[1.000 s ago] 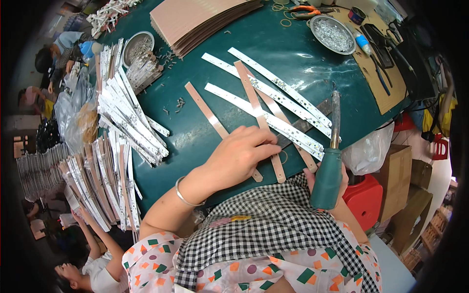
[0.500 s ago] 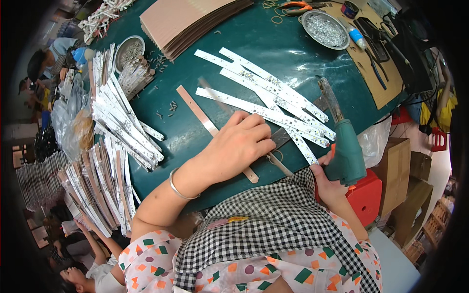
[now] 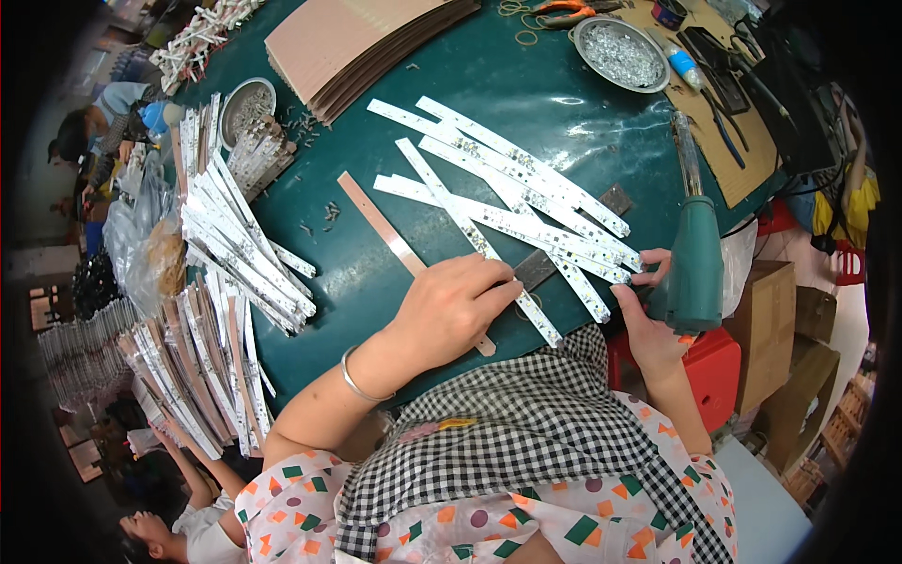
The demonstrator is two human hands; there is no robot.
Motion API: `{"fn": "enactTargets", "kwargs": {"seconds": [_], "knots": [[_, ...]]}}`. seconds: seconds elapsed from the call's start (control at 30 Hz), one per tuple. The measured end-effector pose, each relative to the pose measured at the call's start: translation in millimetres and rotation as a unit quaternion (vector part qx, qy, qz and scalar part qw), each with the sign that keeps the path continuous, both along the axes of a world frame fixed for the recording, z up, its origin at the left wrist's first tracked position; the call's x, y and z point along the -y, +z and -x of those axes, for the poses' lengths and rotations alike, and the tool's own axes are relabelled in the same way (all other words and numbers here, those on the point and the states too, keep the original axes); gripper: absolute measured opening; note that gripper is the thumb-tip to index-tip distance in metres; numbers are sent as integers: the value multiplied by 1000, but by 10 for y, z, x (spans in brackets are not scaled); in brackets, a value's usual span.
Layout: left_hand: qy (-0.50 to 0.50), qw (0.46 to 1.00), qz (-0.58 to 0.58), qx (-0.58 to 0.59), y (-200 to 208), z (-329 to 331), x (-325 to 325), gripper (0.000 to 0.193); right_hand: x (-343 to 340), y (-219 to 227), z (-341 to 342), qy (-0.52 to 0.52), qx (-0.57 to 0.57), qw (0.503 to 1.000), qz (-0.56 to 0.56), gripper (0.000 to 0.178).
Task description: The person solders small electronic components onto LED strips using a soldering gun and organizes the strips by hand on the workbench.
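My left hand (image 3: 456, 310) is closed, thumb and fingers pinching the lower part of a white LED strip board (image 3: 442, 193) that slants across other boards, face up. Partly beneath that hand is a copper-coloured strip (image 3: 381, 226), lying on the table. At the right, my right hand (image 3: 653, 324) is around a green soldering gun (image 3: 695, 263) with a long narrow tip pointing away from me; the gun hides part of the grip. Its thumb and a finger are beside the near ends of several fanned white LED boards (image 3: 545, 183).
A dark metal bar (image 3: 537, 271) lies under the boards. Piles of LED boards (image 3: 240, 249) stand at left. Beyond are stacked brown sheets (image 3: 362, 42) and a metal bowl (image 3: 620, 56) of small clear pieces. A red stool (image 3: 714, 376) is at right; co-workers sit at far left.
The strip board in my left hand has turned from its copper-coloured side to its white face. The soldering gun has moved right and stands straighter. My right thumb has left the lowest board's end.
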State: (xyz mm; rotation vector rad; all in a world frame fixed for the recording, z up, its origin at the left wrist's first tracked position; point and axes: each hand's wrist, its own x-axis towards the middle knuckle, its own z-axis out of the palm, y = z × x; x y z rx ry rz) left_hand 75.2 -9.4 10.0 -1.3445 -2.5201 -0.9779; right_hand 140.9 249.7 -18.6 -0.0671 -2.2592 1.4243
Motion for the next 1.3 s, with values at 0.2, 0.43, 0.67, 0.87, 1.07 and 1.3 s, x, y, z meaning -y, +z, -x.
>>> {"fn": "enactTargets", "kwargs": {"seconds": [0.2, 0.43, 0.67, 0.87, 1.07, 1.3], "knots": [[43, 997, -7, 70, 175, -208, 219, 33, 44, 136, -3, -23, 90, 995, -37, 38], [92, 992, 45, 78, 63, -346, 540, 33, 18, 76, -1, 97, 50, 994, -1, 71], [-33, 997, 2, 72, -60, -102, 550, 17, -355, -307, -213, 29, 90, 988, -124, 36], [-71, 989, 72, 104, 141, -39, 449, 10, -263, -169, -148, -5, 56, 998, 7, 58], [-102, 987, 107, 67, 258, 50, 298, 14, -291, -194, -154, 4, 28, 999, 23, 57], [96, 992, -47, 64, 232, 14, 398, 31, -97, 61, -99, 7, 3, 1000, -8, 46]]}}
